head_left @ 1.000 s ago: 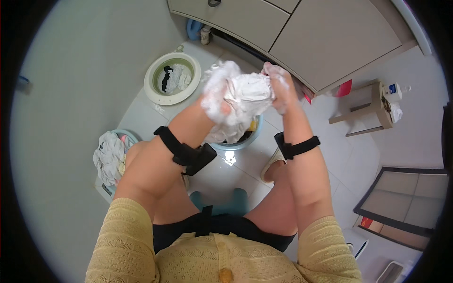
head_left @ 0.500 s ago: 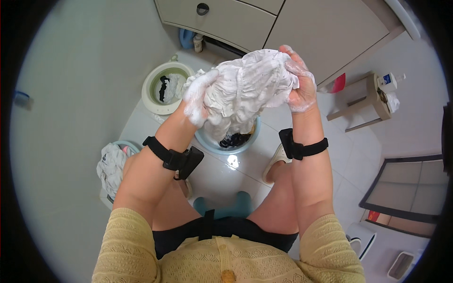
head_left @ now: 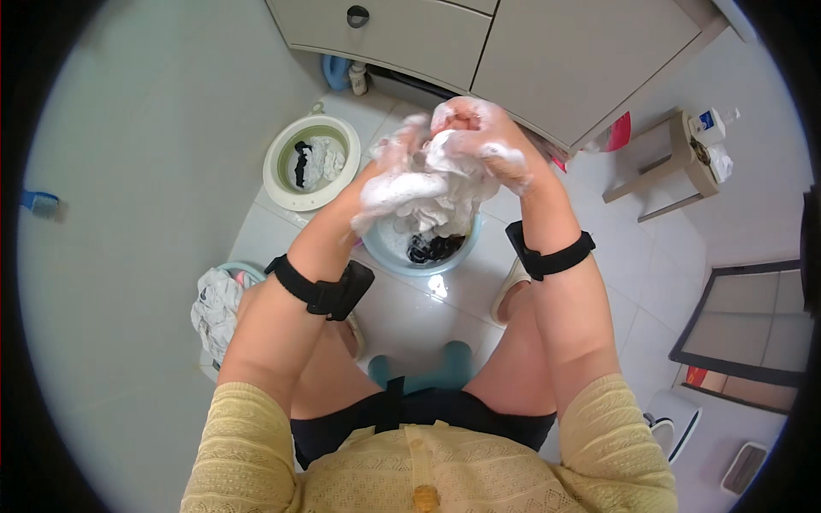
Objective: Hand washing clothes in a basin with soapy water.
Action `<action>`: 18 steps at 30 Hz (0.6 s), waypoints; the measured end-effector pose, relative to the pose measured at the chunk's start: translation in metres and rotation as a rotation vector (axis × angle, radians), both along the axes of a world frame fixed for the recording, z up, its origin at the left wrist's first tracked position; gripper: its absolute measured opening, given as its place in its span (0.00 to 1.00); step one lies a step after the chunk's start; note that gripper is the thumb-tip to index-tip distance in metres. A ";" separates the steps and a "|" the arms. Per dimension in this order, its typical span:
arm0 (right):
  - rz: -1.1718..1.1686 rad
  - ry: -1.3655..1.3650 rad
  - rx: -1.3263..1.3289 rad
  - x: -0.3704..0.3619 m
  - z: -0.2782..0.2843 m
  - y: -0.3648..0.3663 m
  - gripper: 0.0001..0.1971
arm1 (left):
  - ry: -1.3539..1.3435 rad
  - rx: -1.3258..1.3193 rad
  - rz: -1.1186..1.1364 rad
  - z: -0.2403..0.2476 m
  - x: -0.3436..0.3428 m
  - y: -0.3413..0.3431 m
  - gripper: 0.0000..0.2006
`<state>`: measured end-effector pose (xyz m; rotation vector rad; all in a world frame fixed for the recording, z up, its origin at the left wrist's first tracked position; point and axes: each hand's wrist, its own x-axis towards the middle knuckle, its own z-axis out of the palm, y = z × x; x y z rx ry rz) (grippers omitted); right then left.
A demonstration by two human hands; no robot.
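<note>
A wet white garment [head_left: 449, 205] hangs bunched between my hands, covered in suds. My left hand [head_left: 395, 175] is closed on its left side, thick foam over the wrist and fingers, which are somewhat blurred. Curled over the cloth's upper right is my right hand [head_left: 483, 137], also foamy, gripping a fold. Directly below stands a light blue basin [head_left: 473, 248], with soapy water and dark cloth [head_left: 434, 249] in it. The garment's lower part hides the far side of that basin.
A white-and-green basin [head_left: 274, 175] holding black and white laundry stands at the far left. Piled light clothes [head_left: 218, 303] fill another basin beside my left leg. A grey cabinet [head_left: 410, 38] borders the far side. A stool [head_left: 671, 167] with a pump bottle [head_left: 706, 126] stands right.
My hands have come together, and the garment, spread wide between them before, is now gathered into a bunch. My right hand has moved left and folded over the cloth. The view has shifted slightly.
</note>
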<state>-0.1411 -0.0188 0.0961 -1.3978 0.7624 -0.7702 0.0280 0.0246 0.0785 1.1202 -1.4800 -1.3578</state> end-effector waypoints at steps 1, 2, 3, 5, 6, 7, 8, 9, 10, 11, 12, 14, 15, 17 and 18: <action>0.009 0.012 -0.039 0.004 -0.005 0.000 0.14 | -0.065 0.069 -0.157 0.000 -0.002 -0.006 0.29; 0.019 0.026 -0.077 0.006 -0.009 -0.001 0.14 | -0.129 0.139 -0.315 0.002 -0.006 -0.009 0.24; -0.028 0.078 -0.123 0.005 -0.010 -0.001 0.16 | -0.129 0.090 -0.249 0.002 -0.009 -0.006 0.17; -0.083 -0.047 -0.051 0.006 -0.011 0.001 0.18 | 0.026 0.084 -0.212 -0.009 -0.009 -0.011 0.16; -0.134 -0.172 0.020 0.006 -0.011 0.002 0.20 | 0.181 0.077 -0.170 -0.014 -0.007 -0.014 0.16; -0.131 -0.177 0.019 0.006 -0.013 0.004 0.20 | 0.176 0.076 -0.168 -0.018 -0.003 -0.021 0.16; -0.064 -0.091 0.036 0.004 -0.016 0.007 0.21 | 0.091 -0.438 -0.258 -0.016 0.002 -0.031 0.16; 0.004 -0.006 0.052 0.001 -0.020 0.008 0.22 | -0.002 -0.952 -0.339 -0.014 0.007 -0.036 0.16; 0.003 -0.011 0.047 0.001 -0.025 0.007 0.22 | -0.007 -0.955 -0.343 -0.014 0.011 -0.037 0.16; 0.060 0.192 0.054 -0.002 -0.034 0.005 0.23 | 0.038 -0.929 -0.296 -0.010 0.012 -0.036 0.16; 0.110 0.402 0.064 -0.008 -0.045 0.003 0.25 | 0.092 -0.901 -0.251 -0.004 0.009 -0.032 0.16; 0.055 0.254 0.174 -0.014 -0.052 -0.001 0.23 | 0.534 -0.181 -0.105 0.000 -0.004 -0.017 0.17; -0.032 -0.108 0.279 -0.011 -0.048 0.001 0.21 | 0.817 0.027 -0.090 0.001 -0.003 -0.018 0.16; -0.158 -0.581 0.389 0.001 -0.038 0.006 0.19 | 1.089 0.249 -0.011 -0.003 0.001 -0.025 0.16; -0.152 -0.582 0.389 0.006 -0.038 0.005 0.19 | 1.088 0.245 -0.007 -0.009 0.004 -0.026 0.16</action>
